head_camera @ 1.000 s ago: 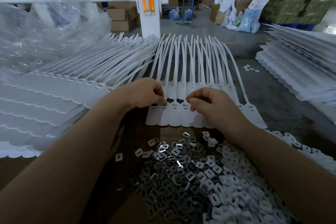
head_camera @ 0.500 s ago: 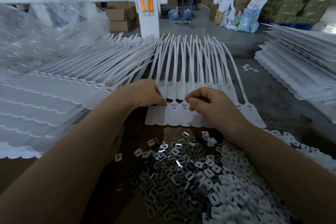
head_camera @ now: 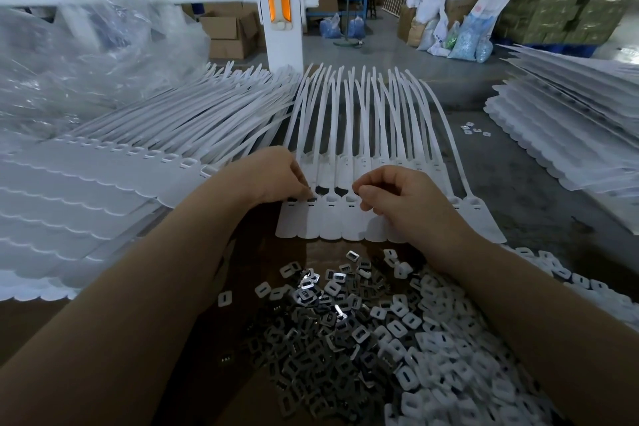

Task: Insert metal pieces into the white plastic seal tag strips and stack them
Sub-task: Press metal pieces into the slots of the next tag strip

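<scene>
- Both hands are seen over a joined sheet of white seal tag strips point(head_camera: 349, 218) that lies flat on the brown work surface point(head_camera: 41, 322), straight ahead of the person.
- At the left end of the sheet's row of slots, the left hand point(head_camera: 273, 176) is held with fingers curled, the fingertips point(head_camera: 306, 188) pressed together right at a slot; something small seems to be pinched there, though it is too hidden to be named.
- Further right along the same row, the right hand point(head_camera: 397, 197) is held with fingers curled inward and thumb tucked against them, its fingertips touching the sheet beside a slot; whether a piece is held cannot be told.
- Long thin tails point(head_camera: 373, 107) are fanned away from the sheet toward the far edge of the surface.
- Loose metal pieces point(head_camera: 311, 339), grey and shiny, are heaped near the camera between the two forearms.
- Small white plastic caps point(head_camera: 446, 356) are piled just beside them, to the right, and the two heaps are mingled where they meet.
- Stacked sheets of tags point(head_camera: 86, 190) are laid to the left, just beside the worked sheet.
- Another stack point(head_camera: 567, 121) is set well apart on the right.
- Crumpled clear plastic film point(head_camera: 76, 55) is bunched at far left.
- A white post with orange inserts point(head_camera: 278, 0) is seen behind the tails.
</scene>
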`<control>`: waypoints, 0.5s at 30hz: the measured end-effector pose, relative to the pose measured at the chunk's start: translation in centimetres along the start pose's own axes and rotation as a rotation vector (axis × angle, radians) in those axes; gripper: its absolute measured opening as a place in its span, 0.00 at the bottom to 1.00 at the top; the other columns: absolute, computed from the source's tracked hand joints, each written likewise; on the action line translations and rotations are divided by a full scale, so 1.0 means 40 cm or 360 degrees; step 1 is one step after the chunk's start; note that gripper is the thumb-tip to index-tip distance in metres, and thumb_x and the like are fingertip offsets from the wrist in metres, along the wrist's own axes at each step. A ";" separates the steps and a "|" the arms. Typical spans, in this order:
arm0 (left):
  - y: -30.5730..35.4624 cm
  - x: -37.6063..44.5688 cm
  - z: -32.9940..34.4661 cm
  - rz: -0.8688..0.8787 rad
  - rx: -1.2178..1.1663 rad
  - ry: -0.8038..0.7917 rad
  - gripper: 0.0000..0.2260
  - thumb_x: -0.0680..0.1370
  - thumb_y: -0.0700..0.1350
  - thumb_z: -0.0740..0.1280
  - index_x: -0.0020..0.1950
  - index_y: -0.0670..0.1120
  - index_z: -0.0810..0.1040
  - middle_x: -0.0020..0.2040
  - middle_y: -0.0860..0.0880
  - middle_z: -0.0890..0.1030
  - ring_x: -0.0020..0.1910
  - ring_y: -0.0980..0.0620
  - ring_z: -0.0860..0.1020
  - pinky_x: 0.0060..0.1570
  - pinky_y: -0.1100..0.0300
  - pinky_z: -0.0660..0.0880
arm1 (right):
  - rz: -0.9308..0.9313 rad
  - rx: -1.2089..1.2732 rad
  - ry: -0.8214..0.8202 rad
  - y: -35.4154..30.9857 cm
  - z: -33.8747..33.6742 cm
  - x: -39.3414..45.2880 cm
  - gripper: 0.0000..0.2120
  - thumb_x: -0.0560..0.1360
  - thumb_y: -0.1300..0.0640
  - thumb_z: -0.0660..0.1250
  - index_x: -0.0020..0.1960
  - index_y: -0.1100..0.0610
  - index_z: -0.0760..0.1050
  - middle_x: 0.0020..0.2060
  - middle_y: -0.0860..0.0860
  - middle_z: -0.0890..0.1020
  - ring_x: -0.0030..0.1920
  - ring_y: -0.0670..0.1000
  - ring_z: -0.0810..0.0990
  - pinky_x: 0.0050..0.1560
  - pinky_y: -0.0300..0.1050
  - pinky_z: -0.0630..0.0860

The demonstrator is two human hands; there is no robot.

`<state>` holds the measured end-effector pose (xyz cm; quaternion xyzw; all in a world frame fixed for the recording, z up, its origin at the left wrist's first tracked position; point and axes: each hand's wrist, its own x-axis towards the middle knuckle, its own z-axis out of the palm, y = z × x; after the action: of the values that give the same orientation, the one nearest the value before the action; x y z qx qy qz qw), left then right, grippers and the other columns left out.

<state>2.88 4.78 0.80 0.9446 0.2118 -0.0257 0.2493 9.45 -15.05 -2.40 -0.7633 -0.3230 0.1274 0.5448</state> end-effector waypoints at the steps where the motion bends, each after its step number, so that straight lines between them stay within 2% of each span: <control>1: 0.001 -0.003 0.000 0.0040 0.0028 0.0030 0.05 0.74 0.50 0.74 0.40 0.52 0.81 0.42 0.54 0.81 0.44 0.57 0.77 0.42 0.61 0.72 | 0.0004 0.0007 0.0000 0.000 0.000 0.000 0.06 0.78 0.58 0.66 0.48 0.51 0.81 0.37 0.45 0.84 0.39 0.38 0.81 0.41 0.32 0.73; 3: 0.008 -0.012 -0.003 0.0196 0.0102 0.0109 0.04 0.73 0.49 0.74 0.42 0.51 0.82 0.41 0.55 0.81 0.41 0.60 0.78 0.38 0.65 0.72 | 0.0028 0.0047 0.0008 0.000 -0.002 0.003 0.06 0.78 0.59 0.66 0.48 0.52 0.81 0.35 0.45 0.83 0.37 0.37 0.80 0.38 0.29 0.71; 6: 0.047 -0.037 -0.002 0.0559 0.0068 0.0063 0.04 0.73 0.49 0.75 0.45 0.52 0.83 0.39 0.58 0.82 0.39 0.63 0.79 0.42 0.68 0.76 | 0.0081 0.0177 0.0049 -0.005 -0.007 0.007 0.06 0.78 0.62 0.65 0.47 0.54 0.80 0.32 0.45 0.82 0.32 0.36 0.77 0.34 0.28 0.71; 8: 0.085 -0.060 0.010 0.0819 -0.0023 -0.0100 0.03 0.72 0.47 0.76 0.44 0.53 0.84 0.38 0.63 0.82 0.38 0.67 0.79 0.40 0.73 0.74 | 0.0114 0.0235 0.0081 -0.011 -0.011 0.007 0.07 0.79 0.63 0.65 0.47 0.55 0.80 0.35 0.49 0.82 0.33 0.39 0.78 0.35 0.35 0.75; 10: 0.116 -0.076 0.032 0.1019 -0.0043 -0.0226 0.04 0.71 0.45 0.76 0.43 0.53 0.85 0.34 0.68 0.80 0.36 0.70 0.77 0.40 0.79 0.68 | 0.0155 0.0292 0.0104 -0.015 -0.014 0.006 0.07 0.79 0.62 0.64 0.47 0.55 0.81 0.41 0.56 0.84 0.42 0.50 0.83 0.46 0.49 0.81; 12: 0.131 -0.078 0.053 0.1095 -0.0043 -0.0292 0.05 0.71 0.44 0.76 0.45 0.53 0.86 0.34 0.70 0.78 0.37 0.72 0.76 0.41 0.79 0.66 | 0.0203 0.0336 0.0125 -0.017 -0.017 0.005 0.08 0.79 0.61 0.64 0.48 0.54 0.81 0.45 0.55 0.85 0.49 0.57 0.84 0.55 0.59 0.80; 15: 0.131 -0.076 0.066 0.1103 -0.0067 -0.0336 0.07 0.73 0.43 0.75 0.49 0.53 0.87 0.39 0.68 0.80 0.41 0.70 0.75 0.43 0.78 0.66 | 0.0256 0.0390 0.0135 -0.018 -0.019 0.008 0.08 0.79 0.61 0.65 0.47 0.53 0.81 0.45 0.55 0.86 0.50 0.58 0.84 0.56 0.64 0.78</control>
<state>2.43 -1.80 1.36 0.9471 -0.1474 -0.0328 0.2832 9.87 -15.26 -1.43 -0.7191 -0.2195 0.1769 0.6352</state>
